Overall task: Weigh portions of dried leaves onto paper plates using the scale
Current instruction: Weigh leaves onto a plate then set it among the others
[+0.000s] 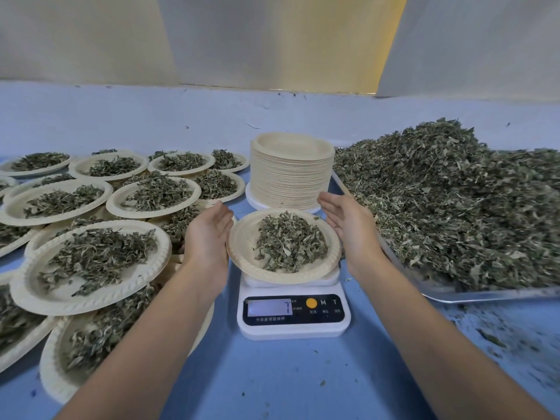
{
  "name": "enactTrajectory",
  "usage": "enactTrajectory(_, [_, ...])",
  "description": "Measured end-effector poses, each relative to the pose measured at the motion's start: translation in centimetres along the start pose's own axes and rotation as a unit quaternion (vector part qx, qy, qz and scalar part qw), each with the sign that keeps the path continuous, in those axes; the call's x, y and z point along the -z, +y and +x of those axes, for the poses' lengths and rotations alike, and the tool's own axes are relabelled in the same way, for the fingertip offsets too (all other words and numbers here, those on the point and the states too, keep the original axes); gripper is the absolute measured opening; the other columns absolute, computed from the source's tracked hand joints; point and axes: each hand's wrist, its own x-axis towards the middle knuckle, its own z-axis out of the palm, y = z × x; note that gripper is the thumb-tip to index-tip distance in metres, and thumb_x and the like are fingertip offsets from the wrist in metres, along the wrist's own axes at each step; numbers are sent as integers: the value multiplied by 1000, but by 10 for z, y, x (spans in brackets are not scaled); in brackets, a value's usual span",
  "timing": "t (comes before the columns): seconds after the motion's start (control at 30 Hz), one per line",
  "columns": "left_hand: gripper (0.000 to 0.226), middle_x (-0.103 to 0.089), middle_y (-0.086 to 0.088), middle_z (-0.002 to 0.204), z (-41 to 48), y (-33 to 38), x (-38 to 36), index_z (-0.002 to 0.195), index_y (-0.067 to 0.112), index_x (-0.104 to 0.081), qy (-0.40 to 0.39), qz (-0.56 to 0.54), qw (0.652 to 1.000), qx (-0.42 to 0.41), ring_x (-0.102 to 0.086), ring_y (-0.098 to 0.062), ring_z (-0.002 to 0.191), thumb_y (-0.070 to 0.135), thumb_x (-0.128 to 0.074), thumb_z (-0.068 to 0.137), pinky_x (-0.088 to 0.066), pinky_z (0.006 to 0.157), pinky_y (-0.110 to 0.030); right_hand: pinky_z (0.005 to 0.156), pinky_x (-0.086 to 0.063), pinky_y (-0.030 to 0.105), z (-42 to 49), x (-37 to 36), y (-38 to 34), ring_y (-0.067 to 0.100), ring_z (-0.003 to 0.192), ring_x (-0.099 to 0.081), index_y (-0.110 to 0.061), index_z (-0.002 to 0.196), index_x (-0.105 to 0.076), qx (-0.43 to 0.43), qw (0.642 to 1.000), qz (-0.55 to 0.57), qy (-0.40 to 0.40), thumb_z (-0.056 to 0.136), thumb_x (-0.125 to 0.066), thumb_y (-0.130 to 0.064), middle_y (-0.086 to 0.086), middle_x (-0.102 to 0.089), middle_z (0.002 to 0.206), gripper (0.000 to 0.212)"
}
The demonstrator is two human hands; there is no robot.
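A white digital scale (293, 313) stands at the centre of the blue table, its display lit and showing a 7. On its platform rests a paper plate (242, 247) holding a mound of dried leaves (291, 242). My left hand (207, 234) hovers open beside the plate's left rim, palm facing right. My right hand (348, 228) is open at the plate's right rim, palm facing left. Neither hand grips the plate. A big heap of loose dried leaves (454, 195) fills a metal tray (472, 297) on the right.
A tall stack of empty paper plates (291, 171) stands just behind the scale. Several filled plates (91, 262) overlap across the left side of the table. Leaf crumbs (497, 338) scatter the table at the front right. A pale wall runs along the back.
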Motion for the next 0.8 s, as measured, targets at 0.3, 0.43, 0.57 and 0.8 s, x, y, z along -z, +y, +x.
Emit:
enactTrajectory(0.3, [25,-61,-9,116,-3,6,0,119,4,-56,23,45,998,23,-61,-19,97,6,-46,96,-50,85,-33,105,-40,28,0,-4,-5,16,116,-58,-10,111,-62,-14,998,53,-6,98,-40,-14,7,-64,121,26])
enactTrajectory(0.43, [47,-55,-10,131,6,10,7,130,1,-50,40,73,996,9,-54,-31,118,-16,-37,89,-42,104,-46,102,-43,27,2,-13,-13,16,113,-59,-10,112,-63,-13,998,65,-12,93,-48,-5,7,-65,119,25])
enactTrajectory(0.57, [48,-57,-7,130,14,26,22,129,3,-51,61,61,996,7,-54,-31,118,-17,-35,89,-46,97,-47,97,-46,27,6,-36,-21,21,110,-59,-11,108,-63,-13,1000,17,-22,90,-49,5,12,-64,119,28])
enactTrajectory(0.8, [48,-58,-6,129,22,69,56,129,3,-51,107,33,993,-41,-57,-27,113,-17,-34,89,-46,97,-44,64,-48,29,9,-85,-25,22,75,-55,9,106,-64,-62,981,-166,-83,83,-55,3,33,-63,91,26])
